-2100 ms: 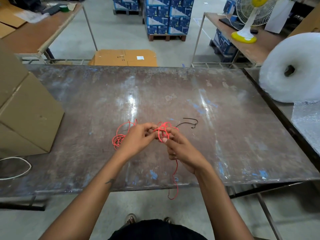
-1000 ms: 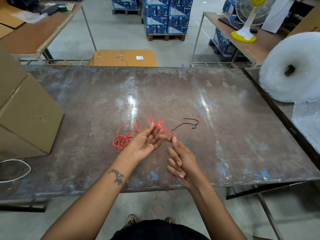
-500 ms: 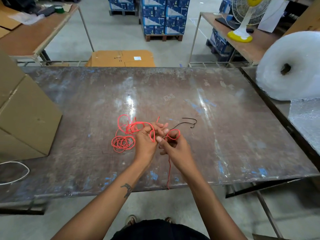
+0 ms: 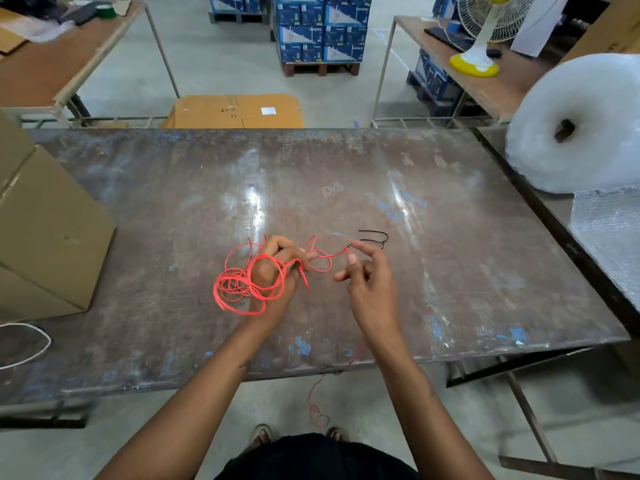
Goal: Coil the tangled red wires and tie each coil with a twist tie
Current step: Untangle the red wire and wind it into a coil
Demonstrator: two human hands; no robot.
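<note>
Looping thin red wire (image 4: 242, 285), left hand (image 4: 273, 275), scuffed table (image 4: 450, 237)

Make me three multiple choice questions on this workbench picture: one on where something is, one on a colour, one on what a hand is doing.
1. Where is the cardboard box?
A. table's left end
B. table's right end
C. under the table

2. What colour is the twist tie?
A. white
B. black
C. yellow

3. What is the left hand doing?
A. lying flat
B. gripping the red wire
C. holding the twist tie

Answers: 1 A, it stands at the left edge. 2 B, thin dark strands beyond the right hand. 3 B, loops wrap round its curled fingers.
</note>
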